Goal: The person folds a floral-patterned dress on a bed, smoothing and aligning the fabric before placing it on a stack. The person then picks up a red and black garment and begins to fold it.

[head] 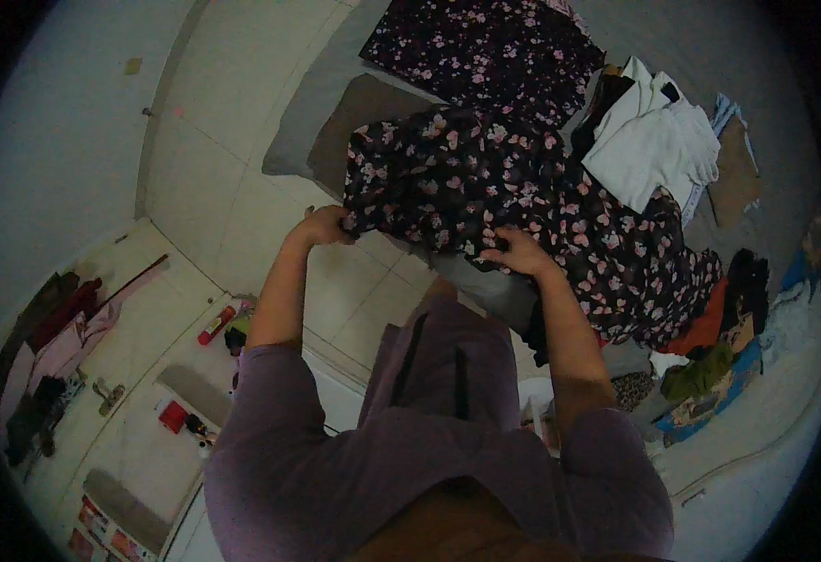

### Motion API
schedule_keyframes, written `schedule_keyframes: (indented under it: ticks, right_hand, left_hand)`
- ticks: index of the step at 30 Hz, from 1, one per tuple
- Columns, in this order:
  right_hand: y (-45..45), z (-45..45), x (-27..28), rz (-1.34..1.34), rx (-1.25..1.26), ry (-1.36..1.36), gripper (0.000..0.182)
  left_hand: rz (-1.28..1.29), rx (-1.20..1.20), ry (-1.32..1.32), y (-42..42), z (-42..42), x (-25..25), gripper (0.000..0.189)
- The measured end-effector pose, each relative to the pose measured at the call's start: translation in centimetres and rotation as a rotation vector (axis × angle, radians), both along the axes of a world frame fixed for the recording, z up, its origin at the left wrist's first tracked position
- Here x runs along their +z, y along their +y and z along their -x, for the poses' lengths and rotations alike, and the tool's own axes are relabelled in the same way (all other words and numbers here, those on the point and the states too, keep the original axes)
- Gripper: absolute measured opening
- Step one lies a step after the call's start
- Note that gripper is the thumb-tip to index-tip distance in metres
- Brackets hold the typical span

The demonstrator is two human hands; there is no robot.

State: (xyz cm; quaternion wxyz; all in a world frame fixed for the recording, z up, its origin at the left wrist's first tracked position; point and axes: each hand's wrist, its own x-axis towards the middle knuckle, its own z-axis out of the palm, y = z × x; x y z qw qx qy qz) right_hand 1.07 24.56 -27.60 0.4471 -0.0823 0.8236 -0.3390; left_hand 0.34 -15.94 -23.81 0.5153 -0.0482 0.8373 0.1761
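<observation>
A dark garment point(445, 175) with a pink and white floral print spreads over the near side of a grey-covered bed. My left hand point(324, 225) grips its near left corner between thumb and fingers. Along its near edge, my right hand point(518, 251) pinches the fabric, right of the middle. The rest of that garment trails off to the right in loose folds. Beyond it lies a second dark floral piece point(480, 56) with smaller blossoms, laid out flat. Under the left part of the held cloth, a brown fabric piece point(361, 116) is partly covered.
White folded clothing point(656, 140) lies to the right, beside a brown folded item point(733, 172). Several loose clothes, among them an olive garment point(697, 376), pile up at the lower right. Tiled floor point(220, 133) runs along the left; clothes point(66, 327) hang at the far left.
</observation>
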Motion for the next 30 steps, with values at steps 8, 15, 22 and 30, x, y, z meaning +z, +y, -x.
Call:
schedule_keyframes:
  ticks: [8, 15, 22, 30]
  right_hand:
    - [-1.4, -2.2, 1.8, -0.239, 0.540, 0.195, 0.046]
    - [-2.0, -2.8, 2.6, -0.170, 0.351, 0.226, 0.046]
    - [-0.3, -2.8, 3.0, 0.018, 0.090, 0.453, 0.035]
    - [5.0, -5.4, 3.3, 0.174, -0.026, 0.368, 0.029]
  left_hand:
    - [0.411, -0.531, 0.101, 1.6, -0.6, 1.4, 0.035]
    - [-0.058, -0.054, 1.011, 10.4, -0.1, 3.2, 0.057]
    - [0.115, 0.266, 1.138, 14.4, 2.8, -0.5, 0.056]
    - [0.118, -0.254, 1.067, 19.2, 9.2, -2.0, 0.051]
